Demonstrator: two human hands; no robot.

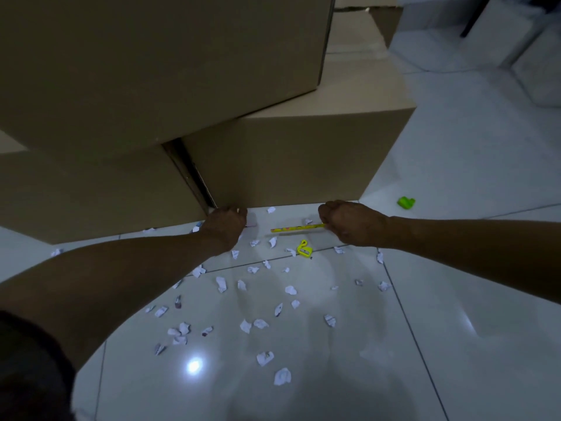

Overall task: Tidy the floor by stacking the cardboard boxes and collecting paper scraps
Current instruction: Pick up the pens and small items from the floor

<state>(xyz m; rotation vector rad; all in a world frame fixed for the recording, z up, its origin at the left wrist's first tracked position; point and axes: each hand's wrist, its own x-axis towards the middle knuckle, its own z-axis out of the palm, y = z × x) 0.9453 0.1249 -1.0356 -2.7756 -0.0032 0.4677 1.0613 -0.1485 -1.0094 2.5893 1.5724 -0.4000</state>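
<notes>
Boxes: we see the upper box (pixel 158 65) resting on two lower boxes (pixel 291 159) side by side.
Floor (pixel 455 238): paper scraps (pixel 261 323) lie before them.

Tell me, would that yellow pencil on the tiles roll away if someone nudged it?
Probably, somewhat. The yellow pencil is long, thin and lies flat on the glossy floor tile, so a sideways nudge would likely send it rolling or sliding. It looks stiff and light, so lifting it should be easy. The right hand sits at its end.
</notes>
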